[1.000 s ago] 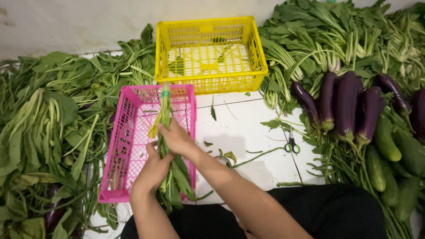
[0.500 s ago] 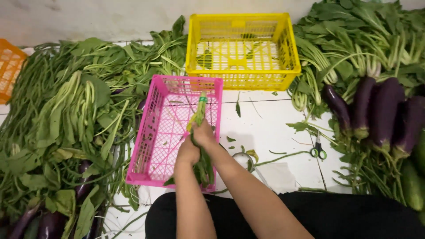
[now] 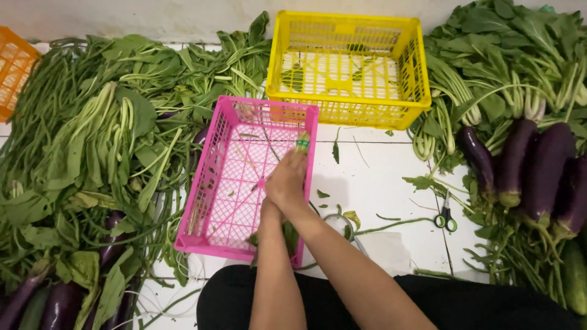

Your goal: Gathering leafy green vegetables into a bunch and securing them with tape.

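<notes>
Both my hands hold one bundle of leafy greens over the right side of a pink plastic basket. My right hand wraps the stalks just below their cut ends, which carry a green band. My left hand sits right behind it, lower on the bundle and partly hidden. The bundle's dark leaves hang down between my forearms at the basket's near rim. Only a few stray stems lie inside the pink basket.
A yellow basket stands behind the pink one, an orange basket at the far left. Heaps of greens and long beans fill the left; greens, purple eggplants and green-handled scissors lie at the right on the white tiles.
The view has swung left, bringing the orange basket into sight. My hands have slid up the bundle toward its cut ends, so less stalk sticks out above them.
</notes>
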